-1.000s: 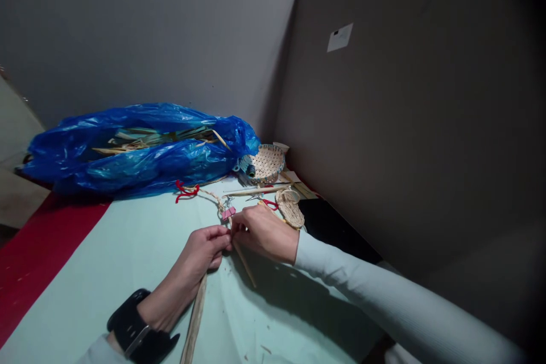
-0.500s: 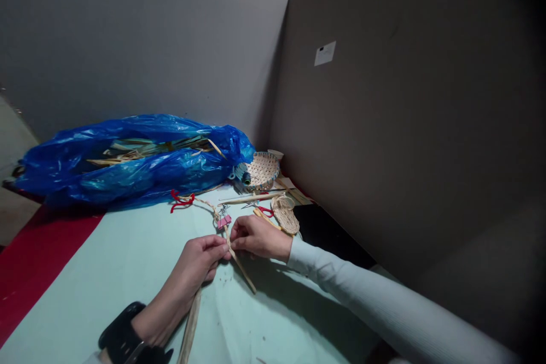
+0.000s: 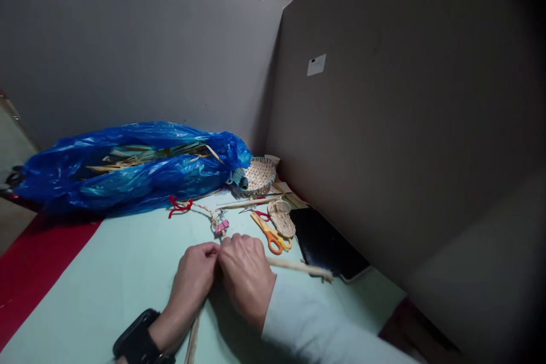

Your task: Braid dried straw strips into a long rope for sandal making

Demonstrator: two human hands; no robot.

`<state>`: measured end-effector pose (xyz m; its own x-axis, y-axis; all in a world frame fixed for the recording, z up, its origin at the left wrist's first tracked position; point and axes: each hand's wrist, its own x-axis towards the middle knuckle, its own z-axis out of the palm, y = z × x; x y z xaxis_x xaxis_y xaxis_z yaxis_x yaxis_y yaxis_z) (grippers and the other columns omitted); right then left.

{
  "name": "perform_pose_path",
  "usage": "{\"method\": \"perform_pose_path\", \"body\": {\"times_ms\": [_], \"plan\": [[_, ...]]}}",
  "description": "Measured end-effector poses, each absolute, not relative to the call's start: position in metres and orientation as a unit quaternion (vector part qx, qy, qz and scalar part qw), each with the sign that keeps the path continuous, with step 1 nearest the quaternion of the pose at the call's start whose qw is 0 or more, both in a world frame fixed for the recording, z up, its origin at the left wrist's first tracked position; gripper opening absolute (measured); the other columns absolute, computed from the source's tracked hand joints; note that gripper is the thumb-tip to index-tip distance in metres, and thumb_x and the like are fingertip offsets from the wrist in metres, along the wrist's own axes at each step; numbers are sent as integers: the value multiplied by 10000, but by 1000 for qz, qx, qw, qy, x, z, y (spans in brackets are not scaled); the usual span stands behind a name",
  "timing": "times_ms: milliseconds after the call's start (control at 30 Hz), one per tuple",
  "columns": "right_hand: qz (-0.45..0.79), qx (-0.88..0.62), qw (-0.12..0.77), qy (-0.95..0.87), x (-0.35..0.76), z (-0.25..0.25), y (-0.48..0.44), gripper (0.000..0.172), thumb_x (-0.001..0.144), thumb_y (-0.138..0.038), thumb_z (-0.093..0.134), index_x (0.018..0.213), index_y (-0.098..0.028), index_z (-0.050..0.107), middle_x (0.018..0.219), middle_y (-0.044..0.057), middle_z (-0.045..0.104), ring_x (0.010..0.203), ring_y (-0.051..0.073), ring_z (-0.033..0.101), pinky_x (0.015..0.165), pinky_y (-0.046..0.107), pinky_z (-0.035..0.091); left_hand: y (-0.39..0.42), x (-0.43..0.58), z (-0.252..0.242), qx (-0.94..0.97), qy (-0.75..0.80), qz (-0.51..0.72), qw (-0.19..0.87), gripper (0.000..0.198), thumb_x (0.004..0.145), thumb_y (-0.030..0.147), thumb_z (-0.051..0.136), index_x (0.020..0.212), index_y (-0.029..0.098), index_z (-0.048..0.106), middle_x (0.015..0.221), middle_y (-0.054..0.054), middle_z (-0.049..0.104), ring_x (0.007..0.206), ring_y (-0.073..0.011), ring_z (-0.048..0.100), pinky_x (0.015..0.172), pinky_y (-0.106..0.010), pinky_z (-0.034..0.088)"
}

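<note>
A braided cord of dried plant strips (image 3: 207, 211), with red yarn (image 3: 180, 206) at its far end, runs to a pink binder clip (image 3: 222, 227). Just below the clip, my left hand (image 3: 194, 276) pinches the braid, its fingertips partly hidden. Close against it, my right hand (image 3: 247, 276) is closed with the knuckles up, covering the working point. One pale strip (image 3: 301, 267) sticks out to the right from under my right hand. Another strip (image 3: 193, 338) trails toward the near edge below my left wrist.
Behind lies a blue plastic bag (image 3: 140, 190) of dried strips. Near it are a small woven basket (image 3: 261, 175), an oval woven piece (image 3: 282, 219), orange-handled scissors (image 3: 273, 242) and a black tablet-like slab (image 3: 326, 242). Grey panels (image 3: 140, 51) stand behind and to the right.
My right hand has turned knuckles up and moved in against my left hand. The strip that pointed down toward me is gone from there; one now sticks out to the right.
</note>
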<state>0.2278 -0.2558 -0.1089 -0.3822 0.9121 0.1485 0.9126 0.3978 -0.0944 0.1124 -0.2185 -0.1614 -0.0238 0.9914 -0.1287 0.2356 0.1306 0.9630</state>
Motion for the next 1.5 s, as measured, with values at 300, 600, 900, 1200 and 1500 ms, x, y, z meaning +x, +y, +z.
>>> {"method": "perform_pose_path", "body": {"times_ms": [300,600,900,1200,1500], "plan": [[50,-665,123,-735,208,-134,-288,361,892,-39,394,1179,-151,583,1022,128,614,985,283,577,762,433,505,-225,116,-150,444,549,433,560,212,555,346,724,579,148,652,380,60,484,389,-82,397,424,-194,282],[113,-597,107,-787,236,-125,-299,557,826,-121,571,1372,-124,459,1231,168,585,1127,327,518,918,447,434,-224,105,-147,399,517,425,627,306,534,260,805,755,108,658,508,47,548,406,-17,419,406,-113,273],[356,-500,197,-764,278,-100,-234,214,869,-311,532,990,-157,621,886,65,686,844,191,623,724,271,442,-223,101,-141,423,525,388,628,303,565,279,793,775,107,658,480,57,510,395,-18,353,390,-118,176],[401,-534,223,-711,261,-134,-208,136,832,-269,557,854,-139,591,768,30,661,634,115,540,554,210,338,-224,109,-130,459,562,354,590,211,551,297,717,673,143,643,394,71,461,388,-47,316,421,-173,137],[382,-516,258,-722,263,-140,-210,243,819,-238,548,670,-134,710,639,34,676,615,120,539,578,221,330,-228,110,-145,609,578,333,430,137,714,307,600,743,178,635,486,41,568,441,-135,487,489,-236,331]]}}
